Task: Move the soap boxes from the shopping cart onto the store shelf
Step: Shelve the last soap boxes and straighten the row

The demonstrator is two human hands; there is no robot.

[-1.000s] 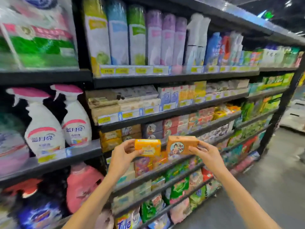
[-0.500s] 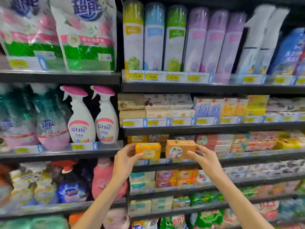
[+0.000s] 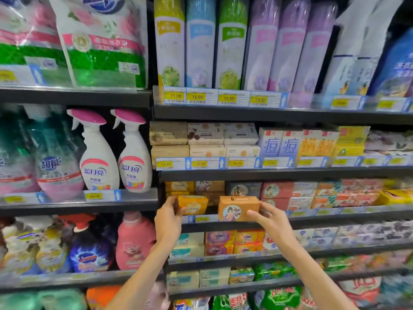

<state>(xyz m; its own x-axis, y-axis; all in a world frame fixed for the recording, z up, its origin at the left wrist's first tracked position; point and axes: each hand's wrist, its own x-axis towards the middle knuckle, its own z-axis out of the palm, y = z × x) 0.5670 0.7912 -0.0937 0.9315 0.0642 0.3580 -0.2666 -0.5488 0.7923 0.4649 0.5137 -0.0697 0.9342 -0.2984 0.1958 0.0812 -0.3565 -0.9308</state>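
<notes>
With your left hand (image 3: pixel 168 217) pinching the yellow box (image 3: pixel 193 204) and your right hand (image 3: pixel 271 221) pinching the orange box (image 3: pixel 238 208) at the shelf (image 3: pixel 335 217) lip, a hasty push could topple the stacked boxes (image 3: pixel 209 189) behind.

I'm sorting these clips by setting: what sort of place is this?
Most likely a supermarket's household-goods aisle: tiered shelves with yellow price tags, spray bottles and stacked soap boxes, and each hand holds an orange soap box.
</notes>
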